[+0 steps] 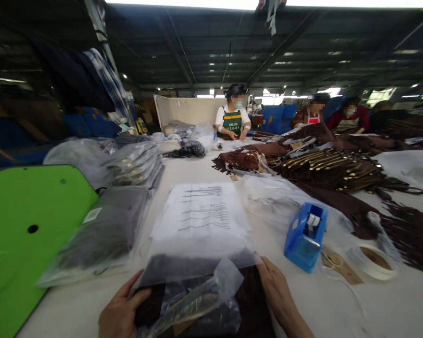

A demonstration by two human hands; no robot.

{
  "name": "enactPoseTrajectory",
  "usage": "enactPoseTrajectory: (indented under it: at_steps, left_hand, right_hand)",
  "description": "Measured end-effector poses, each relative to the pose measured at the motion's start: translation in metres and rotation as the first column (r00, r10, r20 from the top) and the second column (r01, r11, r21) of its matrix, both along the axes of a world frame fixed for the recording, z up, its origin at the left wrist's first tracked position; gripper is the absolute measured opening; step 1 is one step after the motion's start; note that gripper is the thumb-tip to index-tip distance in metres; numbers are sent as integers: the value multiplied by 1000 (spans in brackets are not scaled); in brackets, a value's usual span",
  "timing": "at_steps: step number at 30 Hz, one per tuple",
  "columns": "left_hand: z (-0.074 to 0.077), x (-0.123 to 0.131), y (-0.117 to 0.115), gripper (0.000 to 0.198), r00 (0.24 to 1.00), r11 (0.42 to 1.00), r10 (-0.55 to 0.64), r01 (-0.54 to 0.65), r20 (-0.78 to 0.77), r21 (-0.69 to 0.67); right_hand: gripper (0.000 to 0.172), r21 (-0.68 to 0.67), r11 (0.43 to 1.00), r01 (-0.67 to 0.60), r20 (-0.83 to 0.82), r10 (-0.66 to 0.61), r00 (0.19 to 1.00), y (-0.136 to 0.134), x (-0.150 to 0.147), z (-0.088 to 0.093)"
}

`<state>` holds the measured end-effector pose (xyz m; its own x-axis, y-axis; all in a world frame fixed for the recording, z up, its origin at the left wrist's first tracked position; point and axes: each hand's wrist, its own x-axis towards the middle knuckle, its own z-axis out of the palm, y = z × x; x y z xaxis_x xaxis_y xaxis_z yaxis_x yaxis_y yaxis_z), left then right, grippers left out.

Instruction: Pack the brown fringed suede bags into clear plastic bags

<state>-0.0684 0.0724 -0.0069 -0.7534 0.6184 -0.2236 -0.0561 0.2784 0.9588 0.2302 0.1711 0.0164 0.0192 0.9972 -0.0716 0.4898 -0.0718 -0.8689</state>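
Observation:
My left hand [121, 312] grips the left edge of a dark folded garment [248, 300] at the near table edge, thumb on top. My right hand [277, 291] lies along the garment's right side, fingers pressed together at the mouth of a clear plastic bag [197, 270] that is printed with black text. The garment's far end sits inside the bag's opening. A crumpled clear plastic sleeve [200, 298] lies on top of the garment between my hands.
A blue tape dispenser [305, 237] and a tape roll [372, 263] lie to the right. Bagged dark garments [102, 234] and a green board [24, 230] sit on the left. Brown fringed garments [331, 169] are piled far right. Several masked people work at the table's far end.

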Motion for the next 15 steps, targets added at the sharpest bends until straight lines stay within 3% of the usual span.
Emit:
enactPoseTrajectory:
  at_steps: [3, 7, 9, 12, 14, 15]
  left_hand:
    - [10, 11, 14, 54, 974, 990, 113, -127, 195, 60]
    - [24, 18, 33, 54, 928, 965, 199, -241, 315, 102]
    - [26, 18, 39, 51, 943, 975, 155, -194, 296, 107]
    - [26, 11, 41, 47, 985, 998, -33, 21, 170, 67]
    - [25, 5, 37, 48, 986, 987, -158, 159, 44, -8]
    - [25, 3, 32, 49, 983, 984, -169, 166, -65, -58]
  right_hand:
    - [52, -11, 1000, 2, -22, -2, 1000, -4, 2, 1]
    - [54, -33, 999, 10, 14, -10, 1000, -11, 6, -1]
    - [54, -39, 999, 2, 57, 0, 998, -13, 8, -1]
    - [55, -54, 998, -29, 105, 34, 994, -14, 11, -1]
    - [56, -70, 997, -36, 129, 45, 991, -12, 12, -1]
    - [56, -79, 996, -38, 136, 48, 989, -11, 12, 0]
